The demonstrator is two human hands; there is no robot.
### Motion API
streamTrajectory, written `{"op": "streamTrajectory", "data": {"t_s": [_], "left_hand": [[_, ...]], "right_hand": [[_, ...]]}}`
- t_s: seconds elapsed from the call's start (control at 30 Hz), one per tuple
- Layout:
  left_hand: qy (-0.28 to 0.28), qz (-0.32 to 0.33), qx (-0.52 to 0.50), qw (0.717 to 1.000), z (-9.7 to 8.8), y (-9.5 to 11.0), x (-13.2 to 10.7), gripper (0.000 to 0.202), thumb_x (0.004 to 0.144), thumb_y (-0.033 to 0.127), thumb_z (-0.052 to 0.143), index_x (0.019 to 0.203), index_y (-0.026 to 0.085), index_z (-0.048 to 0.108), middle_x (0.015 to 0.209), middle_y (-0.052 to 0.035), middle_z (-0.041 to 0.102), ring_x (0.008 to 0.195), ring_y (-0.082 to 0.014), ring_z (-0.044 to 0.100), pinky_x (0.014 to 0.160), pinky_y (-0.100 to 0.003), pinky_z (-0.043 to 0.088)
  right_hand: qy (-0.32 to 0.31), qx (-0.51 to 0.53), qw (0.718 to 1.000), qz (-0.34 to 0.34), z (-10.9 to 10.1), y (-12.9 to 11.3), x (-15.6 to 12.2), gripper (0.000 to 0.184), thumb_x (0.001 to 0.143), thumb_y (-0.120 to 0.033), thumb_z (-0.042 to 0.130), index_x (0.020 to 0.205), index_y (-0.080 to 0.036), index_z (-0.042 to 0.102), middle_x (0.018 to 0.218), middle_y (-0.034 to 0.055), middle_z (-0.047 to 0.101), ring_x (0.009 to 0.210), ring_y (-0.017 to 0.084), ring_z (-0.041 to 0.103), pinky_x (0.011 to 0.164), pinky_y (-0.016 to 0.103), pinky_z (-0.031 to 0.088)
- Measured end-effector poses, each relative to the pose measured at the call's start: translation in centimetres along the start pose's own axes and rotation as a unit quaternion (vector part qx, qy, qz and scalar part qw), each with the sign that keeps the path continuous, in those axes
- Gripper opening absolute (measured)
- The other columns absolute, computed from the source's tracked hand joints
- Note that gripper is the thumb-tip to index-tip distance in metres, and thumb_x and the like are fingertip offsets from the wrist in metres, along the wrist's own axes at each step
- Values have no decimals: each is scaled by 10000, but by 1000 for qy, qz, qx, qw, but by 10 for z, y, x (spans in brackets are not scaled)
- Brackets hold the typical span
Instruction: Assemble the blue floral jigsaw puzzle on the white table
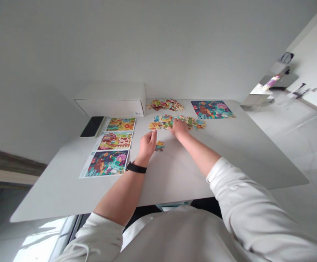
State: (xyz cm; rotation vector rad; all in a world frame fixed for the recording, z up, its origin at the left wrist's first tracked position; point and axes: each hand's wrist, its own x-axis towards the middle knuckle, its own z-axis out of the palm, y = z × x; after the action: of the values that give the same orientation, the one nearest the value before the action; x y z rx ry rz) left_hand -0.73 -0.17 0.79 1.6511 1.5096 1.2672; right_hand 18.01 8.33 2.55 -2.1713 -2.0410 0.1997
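Observation:
My left hand is closed just above the table, thumb and forefinger pressed together. Whatever sits in that pinch is too small to make out. Beside it lies a small joined patch of puzzle pieces, partly hidden by the hand. My right hand reaches down into a spread of loose puzzle pieces, its fingers curled and touching them. The fingertips are partly hidden, so a piece in them cannot be made out. Behind this spread is a second heap of puzzle pieces, mostly red and yellow.
Three picture sheets lie in a column on the left, with a black phone beside them. A white box stands against the wall. An assembled-looking dark blue picture lies at the back right of the white table.

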Motion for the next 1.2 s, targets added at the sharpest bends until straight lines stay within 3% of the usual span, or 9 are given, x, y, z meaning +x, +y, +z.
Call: {"op": "streamTrajectory", "data": {"t_s": [0.23, 0.43, 0.53, 0.67, 0.83, 0.97, 1.07, 1.13, 1.2], "left_hand": [[-9, -5, -24, 1000, -4, 7, -2, 665, 1065, 743, 411, 638, 235, 461, 565, 3, 480, 570, -150, 477, 573, -273, 377], [-9, -9, -78, 997, 0, 8, -1, 545, 1054, 689, 480, 789, 225, 590, 627, 8, 588, 593, -142, 563, 612, -254, 451], [-55, -14, -121, 991, 3, 10, -4, 522, 1027, 708, 528, 885, 217, 633, 652, 17, 617, 529, -116, 526, 550, -238, 431], [-145, -14, -145, 979, 7, 13, -12, 562, 965, 759, 611, 935, 201, 664, 744, -23, 709, 520, -105, 562, 496, -225, 425], [-217, 4, -91, 972, 11, 9, -17, 509, 904, 694, 726, 908, 185, 691, 785, -54, 757, 585, -120, 612, 552, -234, 472], [-234, 7, -67, 970, 12, 6, -16, 489, 885, 666, 735, 863, 179, 696, 763, -54, 754, 581, -116, 595, 561, -238, 469], [-237, -9, -76, 969, 10, 7, -15, 493, 880, 670, 736, 849, 180, 688, 750, -55, 752, 572, -109, 575, 534, -224, 445], [-238, -26, -85, 967, 9, 10, -14, 509, 869, 686, 744, 847, 181, 684, 755, -61, 757, 565, -107, 570, 506, -217, 426], [-238, -37, -92, 966, 7, 12, -15, 519, 858, 696, 752, 851, 181, 687, 778, -70, 768, 557, -106, 564, 480, -213, 410]], "right_hand": [[0, 50, 999, -2, -4, 24, -5, 507, 952, -366, 773, 1390, -149, 639, 1461, 238, 674, 1308, 379, 682, 1094, 505, 562], [54, 189, 967, -163, -24, 73, -53, 617, 859, -226, 832, 1434, -247, 607, 1425, 133, 726, 1035, 267, 764, 1003, 462, 623], [77, 245, 934, -249, -28, 86, -88, 665, 871, -211, 806, 1489, -294, 574, 1466, 111, 702, 1007, 247, 770, 935, 431, 650], [115, 269, 909, -297, -16, 87, -117, 653, 912, -188, 738, 1527, -310, 558, 1446, 108, 700, 1028, 249, 770, 929, 415, 659], [131, 281, 899, -311, 10, 87, -124, 672, 920, -172, 697, 1559, -303, 537, 1468, 121, 687, 935, 234, 755, 919, 427, 666], [125, 299, 890, -322, 18, 88, -126, 690, 914, -175, 678, 1574, -308, 527, 1504, 130, 657, 935, 224, 745, 885, 413, 669], [120, 351, 884, -286, 21, 88, -123, 746, 907, -273, 730, 1612, -294, 488, 1583, 167, 591, 1014, 244, 751, 811, 387, 670], [99, 393, 884, -234, 24, 89, -119, 741, 917, -369, 750, 1606, -290, 491, 1481, 158, 669, 970, 241, 756, 775, 377, 663], [63, 429, 882, -187, 27, 90, -114, 657, 943, -442, 728, 1551, -278, 540, 1243, 108, 776, 893, 228, 755, 796, 381, 654]]}}
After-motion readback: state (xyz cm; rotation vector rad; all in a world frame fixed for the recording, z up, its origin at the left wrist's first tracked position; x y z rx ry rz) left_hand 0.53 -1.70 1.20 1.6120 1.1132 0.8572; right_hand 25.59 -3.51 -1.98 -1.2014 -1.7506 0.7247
